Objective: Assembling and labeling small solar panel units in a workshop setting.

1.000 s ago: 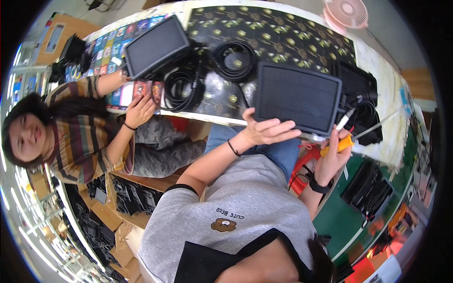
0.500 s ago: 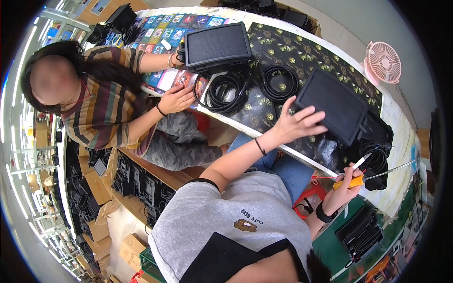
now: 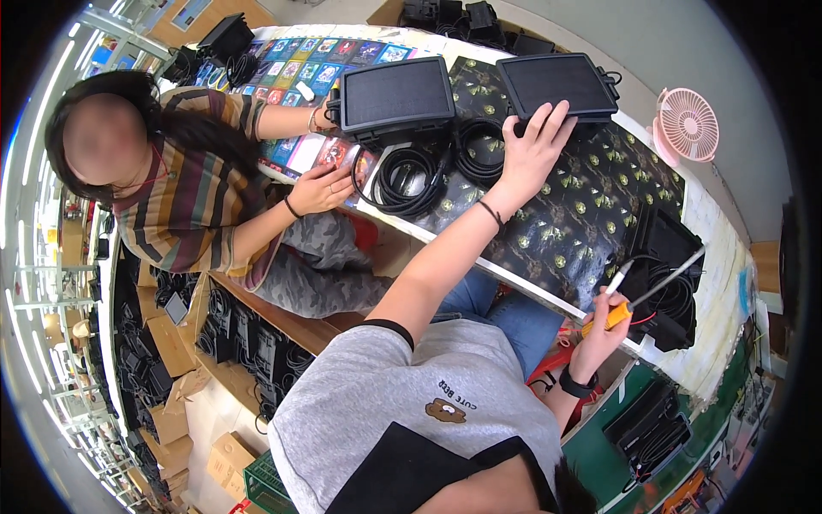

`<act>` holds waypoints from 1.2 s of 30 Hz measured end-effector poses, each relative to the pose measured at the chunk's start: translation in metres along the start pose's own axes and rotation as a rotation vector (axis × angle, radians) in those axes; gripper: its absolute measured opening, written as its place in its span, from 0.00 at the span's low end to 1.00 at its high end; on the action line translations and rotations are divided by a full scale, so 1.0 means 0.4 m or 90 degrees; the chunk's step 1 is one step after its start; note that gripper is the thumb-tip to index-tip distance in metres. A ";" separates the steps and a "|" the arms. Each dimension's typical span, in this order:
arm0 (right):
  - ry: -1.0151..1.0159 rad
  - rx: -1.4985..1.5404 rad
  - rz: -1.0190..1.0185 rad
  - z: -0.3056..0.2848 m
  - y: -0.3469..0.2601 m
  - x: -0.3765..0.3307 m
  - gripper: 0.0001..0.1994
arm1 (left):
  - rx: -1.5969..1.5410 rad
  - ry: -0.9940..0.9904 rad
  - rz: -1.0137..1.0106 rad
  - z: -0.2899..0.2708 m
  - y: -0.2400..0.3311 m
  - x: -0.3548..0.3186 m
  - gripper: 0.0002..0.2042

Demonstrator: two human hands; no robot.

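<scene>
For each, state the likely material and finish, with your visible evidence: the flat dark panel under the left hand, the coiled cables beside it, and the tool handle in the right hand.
Panel: probably a matte black plastic frame; rounded moulded edges.
Coiled cables: likely rubber-sheathed, slightly glossy; they bend in smooth loops.
Tool handle: apparently orange plastic, smooth.
Left hand rests on the panel; right hand grips the handle.

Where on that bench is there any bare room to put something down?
The widest free patch is the dark patterned mat between the left hand, the pink fan and the black pile by the right hand. It is crowded around the cable coils and the two flat panels.
</scene>
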State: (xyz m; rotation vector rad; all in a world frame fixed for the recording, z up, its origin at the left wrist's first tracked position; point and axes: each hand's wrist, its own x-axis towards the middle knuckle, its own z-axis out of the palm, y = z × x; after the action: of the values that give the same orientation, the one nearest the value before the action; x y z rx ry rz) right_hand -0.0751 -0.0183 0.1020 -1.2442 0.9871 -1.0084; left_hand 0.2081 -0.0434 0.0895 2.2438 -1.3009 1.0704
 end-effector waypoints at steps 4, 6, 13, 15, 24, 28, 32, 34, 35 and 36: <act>-0.058 -0.069 -0.003 0.016 0.061 0.010 0.04 | -0.229 -0.039 0.004 -0.043 -0.010 -0.023 0.21; -0.086 -0.126 0.019 0.025 0.075 0.017 0.03 | -0.283 -0.022 -0.021 -0.087 -0.016 -0.059 0.20; -0.097 -0.428 -0.273 0.072 0.096 0.093 0.03 | -0.421 -0.211 0.029 -0.109 0.000 -0.248 0.16; -0.103 -0.439 -0.291 0.081 0.100 0.111 0.03 | -0.411 -0.199 0.033 -0.118 0.001 -0.239 0.15; -0.085 -0.409 -0.261 0.074 0.120 0.107 0.04 | -0.457 -0.210 -0.004 -0.121 -0.003 -0.232 0.13; -0.096 -0.446 -0.290 0.075 0.115 0.099 0.05 | -0.442 -0.204 0.008 -0.126 0.007 -0.235 0.13; -0.107 -0.438 -0.305 0.074 0.123 0.098 0.05 | -0.402 -0.197 0.011 -0.125 0.017 -0.238 0.14; -0.086 -0.459 -0.282 0.073 0.122 0.102 0.06 | -0.424 -0.211 0.007 -0.136 0.036 -0.243 0.15; -0.087 -0.437 -0.291 0.081 0.110 0.103 0.06 | -0.459 -0.209 0.010 -0.143 0.052 -0.248 0.15; -0.092 -0.412 -0.294 0.076 0.114 0.105 0.06 | -0.496 -0.208 0.013 -0.149 0.071 -0.253 0.15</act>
State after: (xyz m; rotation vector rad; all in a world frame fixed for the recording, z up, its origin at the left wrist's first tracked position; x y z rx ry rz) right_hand -0.0321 -0.0485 0.0572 -2.1235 0.9650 -0.9529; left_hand 0.1277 0.0382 0.0512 1.8206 -1.5199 0.1194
